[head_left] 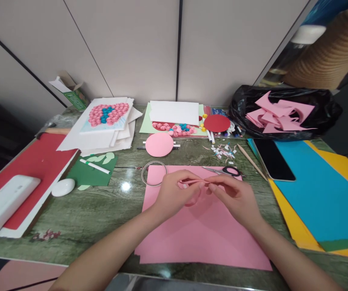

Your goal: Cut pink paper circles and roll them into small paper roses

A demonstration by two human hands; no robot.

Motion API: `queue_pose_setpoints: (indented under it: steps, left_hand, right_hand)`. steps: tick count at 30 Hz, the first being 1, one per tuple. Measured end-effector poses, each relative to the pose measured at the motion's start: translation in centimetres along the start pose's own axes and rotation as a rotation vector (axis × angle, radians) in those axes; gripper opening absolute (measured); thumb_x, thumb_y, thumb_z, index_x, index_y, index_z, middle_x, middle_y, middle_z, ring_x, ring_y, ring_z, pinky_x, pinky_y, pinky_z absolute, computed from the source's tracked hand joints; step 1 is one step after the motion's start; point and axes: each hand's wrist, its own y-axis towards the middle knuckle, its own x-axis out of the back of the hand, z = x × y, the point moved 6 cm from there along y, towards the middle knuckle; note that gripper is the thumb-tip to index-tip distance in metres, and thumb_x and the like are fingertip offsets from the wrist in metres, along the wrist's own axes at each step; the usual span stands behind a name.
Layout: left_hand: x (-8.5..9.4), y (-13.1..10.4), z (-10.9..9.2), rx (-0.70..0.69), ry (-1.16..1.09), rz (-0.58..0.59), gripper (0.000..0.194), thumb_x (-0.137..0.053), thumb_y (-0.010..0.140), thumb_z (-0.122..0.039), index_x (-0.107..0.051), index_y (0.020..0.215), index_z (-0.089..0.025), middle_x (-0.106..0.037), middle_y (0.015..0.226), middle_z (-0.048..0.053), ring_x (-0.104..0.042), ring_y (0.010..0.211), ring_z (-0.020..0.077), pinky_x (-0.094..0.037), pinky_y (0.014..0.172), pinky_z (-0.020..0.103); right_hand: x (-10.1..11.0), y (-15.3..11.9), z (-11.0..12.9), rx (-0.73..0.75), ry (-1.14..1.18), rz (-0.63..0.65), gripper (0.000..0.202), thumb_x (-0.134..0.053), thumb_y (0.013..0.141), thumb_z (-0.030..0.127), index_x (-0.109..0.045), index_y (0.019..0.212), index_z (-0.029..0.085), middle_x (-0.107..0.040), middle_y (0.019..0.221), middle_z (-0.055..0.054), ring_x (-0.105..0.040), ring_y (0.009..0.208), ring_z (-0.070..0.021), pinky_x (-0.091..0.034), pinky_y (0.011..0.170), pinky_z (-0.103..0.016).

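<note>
Over a stack of pink paper sheets (204, 238), both hands pinch a thin pink paper strip (194, 199). My left hand (175, 192) grips one part of it, while my right hand (236, 196) has its thumb and fingers closed on the end near the middle. Part of the strip curls beneath the fingers, and its full shape is hidden. Scissors (222, 171) with dark handles lie just beyond my right hand. A round metal ring (143, 174), like a tape roll or bangle, rests at the pink sheets' upper left corner.
Pink paper circle (159, 145), red circle (217, 123) and rolled paper pieces (180, 129) lie behind. Paper scraps (223, 152) sit near a pencil (252, 161). Right are a phone (274, 159), blue sheets (325, 190) and a black bag (240, 105); left, a white case (7, 206).
</note>
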Motion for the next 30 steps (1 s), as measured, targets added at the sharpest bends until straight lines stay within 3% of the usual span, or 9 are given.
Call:
queue_pose_setpoints:
  steps: [30]
  left_hand:
    - [-0.01,0.04,0.14,0.013,-0.049,0.0,0.008,-0.062,0.074,-0.017,-0.069,0.074,-0.016,-0.072,0.078,0.004,-0.065,0.076,0.0156,-0.05,0.068,0.023]
  right_hand:
    - [-0.04,0.06,-0.23,-0.023,-0.04,-0.027,0.011,-0.06,0.081,0.025,-0.07,0.084,0.021,-0.07,0.069,-0.001,-0.065,0.063,-0.0158,-0.052,0.064,-0.029]
